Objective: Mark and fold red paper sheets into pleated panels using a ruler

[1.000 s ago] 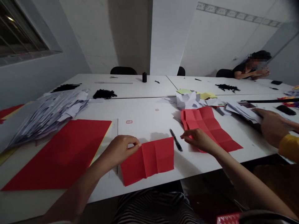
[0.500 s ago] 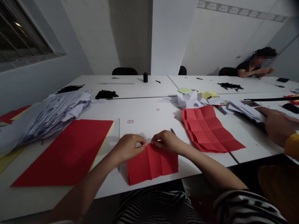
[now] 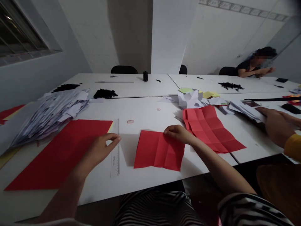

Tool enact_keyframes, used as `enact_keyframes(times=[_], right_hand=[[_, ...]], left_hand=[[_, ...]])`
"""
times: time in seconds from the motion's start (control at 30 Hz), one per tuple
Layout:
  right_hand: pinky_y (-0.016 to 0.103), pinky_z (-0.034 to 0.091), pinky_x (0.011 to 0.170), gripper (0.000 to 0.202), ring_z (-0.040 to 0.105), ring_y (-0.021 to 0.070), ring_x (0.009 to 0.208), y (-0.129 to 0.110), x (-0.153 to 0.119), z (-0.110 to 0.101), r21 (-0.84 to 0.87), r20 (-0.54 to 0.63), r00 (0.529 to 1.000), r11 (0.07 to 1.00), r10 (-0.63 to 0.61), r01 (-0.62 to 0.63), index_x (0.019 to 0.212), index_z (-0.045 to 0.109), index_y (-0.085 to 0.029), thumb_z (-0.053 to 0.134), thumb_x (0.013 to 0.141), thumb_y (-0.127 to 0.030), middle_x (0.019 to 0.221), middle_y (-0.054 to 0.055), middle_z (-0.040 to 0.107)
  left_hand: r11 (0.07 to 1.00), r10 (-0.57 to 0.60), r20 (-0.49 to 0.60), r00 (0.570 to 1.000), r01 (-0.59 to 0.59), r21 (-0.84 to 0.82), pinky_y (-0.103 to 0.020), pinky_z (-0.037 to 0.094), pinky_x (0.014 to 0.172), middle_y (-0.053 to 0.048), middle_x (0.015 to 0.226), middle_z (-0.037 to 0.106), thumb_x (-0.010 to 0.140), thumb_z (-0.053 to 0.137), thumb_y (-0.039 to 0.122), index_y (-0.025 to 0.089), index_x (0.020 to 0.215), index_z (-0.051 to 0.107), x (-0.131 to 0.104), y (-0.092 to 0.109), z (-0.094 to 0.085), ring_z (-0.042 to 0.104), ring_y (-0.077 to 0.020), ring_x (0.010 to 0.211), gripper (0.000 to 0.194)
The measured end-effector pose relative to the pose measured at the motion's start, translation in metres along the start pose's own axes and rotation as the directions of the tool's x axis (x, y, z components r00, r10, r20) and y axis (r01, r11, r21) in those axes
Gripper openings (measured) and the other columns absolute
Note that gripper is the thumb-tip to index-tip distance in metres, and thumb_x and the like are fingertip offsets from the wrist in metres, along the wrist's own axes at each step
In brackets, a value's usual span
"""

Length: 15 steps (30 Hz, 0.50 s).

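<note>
A creased red sheet [image 3: 148,149] is pinched at its top edge by my right hand [image 3: 177,133], over the white table near its front edge. My left hand [image 3: 101,150] holds nothing; its thumb and fingertips are a little apart, beside a clear ruler [image 3: 115,161]. Under that hand and wrist lies a large flat red sheet [image 3: 58,157] with a yellow edge showing. To the right of my right hand, several creased red sheets [image 3: 211,128] lie stacked.
A heap of white papers [image 3: 56,110] stands at the left. Behind the creased stack are white and yellow scraps [image 3: 192,99]. Another person's hand [image 3: 275,125] touches papers at the right. Black thread bundles [image 3: 105,93] and a black spool [image 3: 145,76] lie farther back.
My left hand has let go of the creased red sheet and moved left. My right hand has moved the sheet up and to the right. More of the ruler shows.
</note>
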State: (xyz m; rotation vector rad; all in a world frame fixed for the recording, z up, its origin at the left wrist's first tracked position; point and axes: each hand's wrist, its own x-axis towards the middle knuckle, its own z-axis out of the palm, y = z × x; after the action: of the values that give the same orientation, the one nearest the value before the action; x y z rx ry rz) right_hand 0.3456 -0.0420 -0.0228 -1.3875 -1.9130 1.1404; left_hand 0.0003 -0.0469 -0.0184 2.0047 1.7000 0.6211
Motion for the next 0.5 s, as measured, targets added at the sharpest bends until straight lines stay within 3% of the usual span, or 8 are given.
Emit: enact_keyframes(times=[0.17, 0.27, 0.37, 0.43, 0.5], right_hand=[[0.024, 0.044, 0.057, 0.034, 0.058, 0.0143, 0.066, 0.008, 0.008, 0.01, 0.279, -0.037, 0.993, 0.956, 0.11, -0.095, 0.084, 0.064, -0.018, 0.056, 0.079, -0.051, 0.079, 0.003, 0.065], [0.025, 0.045, 0.057, 0.038, 0.059, 0.0149, 0.066, 0.017, 0.009, 0.019, 0.517, -0.131, 0.969, 0.848, 0.209, -0.113, 0.087, 0.062, -0.019, 0.06, 0.075, -0.055, 0.079, 0.002, 0.064], [0.025, 0.046, 0.058, 0.041, 0.059, 0.0166, 0.071, 0.027, 0.007, 0.039, 0.669, -0.212, 0.943, 0.741, 0.257, -0.052, 0.089, 0.06, -0.019, 0.059, 0.074, -0.057, 0.082, 0.004, 0.064], [0.025, 0.046, 0.059, 0.041, 0.059, 0.0176, 0.074, 0.031, 0.005, 0.058, 0.73, -0.234, 0.936, 0.684, 0.262, -0.009, 0.09, 0.058, -0.019, 0.057, 0.074, -0.057, 0.083, 0.005, 0.064], [0.026, 0.046, 0.061, 0.039, 0.059, 0.0173, 0.074, 0.034, 0.002, 0.075, 0.776, -0.224, 0.94, 0.63, 0.258, 0.012, 0.09, 0.057, -0.02, 0.057, 0.075, -0.056, 0.083, 0.004, 0.064]], left_hand=[[0.97, 0.002, 0.024, 1.0, 0.004, -0.242, -0.028, 0.046, 0.07, -0.003, 0.095, 0.066, 0.083, 0.054, 0.049, 0.025, 0.113, 0.056, -0.026, 0.014, 0.023, 0.061, -0.0215, 0.091, 0.039], [0.936, -0.018, -0.163, 0.986, -0.041, -0.349, -0.03, 0.046, 0.078, -0.004, 0.097, 0.061, 0.084, 0.054, 0.046, 0.023, 0.111, 0.051, -0.041, 0.017, 0.038, 0.058, -0.0195, 0.091, 0.035], [0.946, -0.072, -0.351, 0.934, -0.047, -0.32, -0.031, 0.046, 0.077, -0.004, 0.097, 0.057, 0.081, 0.058, 0.045, 0.023, 0.103, 0.05, -0.052, 0.022, 0.052, 0.056, -0.0189, 0.086, 0.032], [0.938, -0.078, -0.36, 0.929, -0.053, -0.342, -0.032, 0.045, 0.078, -0.004, 0.097, 0.057, 0.083, 0.058, 0.043, 0.024, 0.104, 0.05, -0.055, 0.028, 0.058, 0.055, -0.0184, 0.086, 0.03], [0.908, -0.059, -0.287, 0.956, -0.068, -0.413, -0.032, 0.045, 0.078, -0.004, 0.098, 0.058, 0.084, 0.056, 0.041, 0.024, 0.108, 0.048, -0.053, 0.034, 0.064, 0.056, -0.0178, 0.087, 0.03]])
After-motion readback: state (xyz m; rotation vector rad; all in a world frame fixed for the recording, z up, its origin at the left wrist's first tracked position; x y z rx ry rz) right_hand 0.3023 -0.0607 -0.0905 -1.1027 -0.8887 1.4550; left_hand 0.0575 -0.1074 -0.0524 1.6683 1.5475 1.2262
